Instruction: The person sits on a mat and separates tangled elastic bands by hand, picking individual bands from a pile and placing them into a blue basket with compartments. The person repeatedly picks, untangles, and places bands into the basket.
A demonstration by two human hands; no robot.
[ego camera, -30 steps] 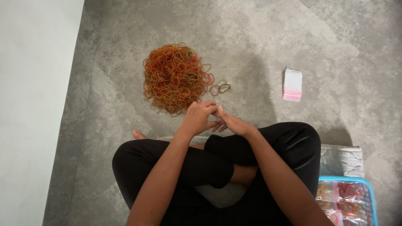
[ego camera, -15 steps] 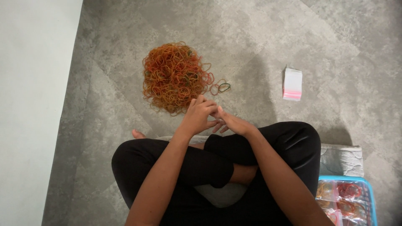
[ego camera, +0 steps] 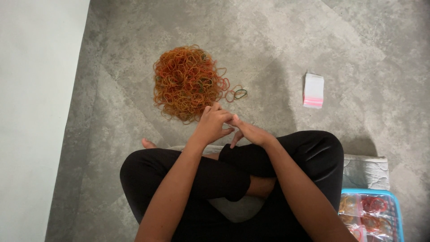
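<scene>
Band pile sprawls roundish, without clear axis; left hand and right hand meet fingertip-to-fingertip beside it, grasp unclear.

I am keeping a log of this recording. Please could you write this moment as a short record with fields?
Setting: grey floor, person sitting cross-legged
Left hand: fingertips meet the right hand, just below the rubber band pile
Right hand: touching the left hand; any band between them is too small to see
Rubber band pile: orange and red, ahead of the hands
Loose bands: right of the pile
Small bags stack: far right
Blue basket: lower right, holds filled bags
</scene>
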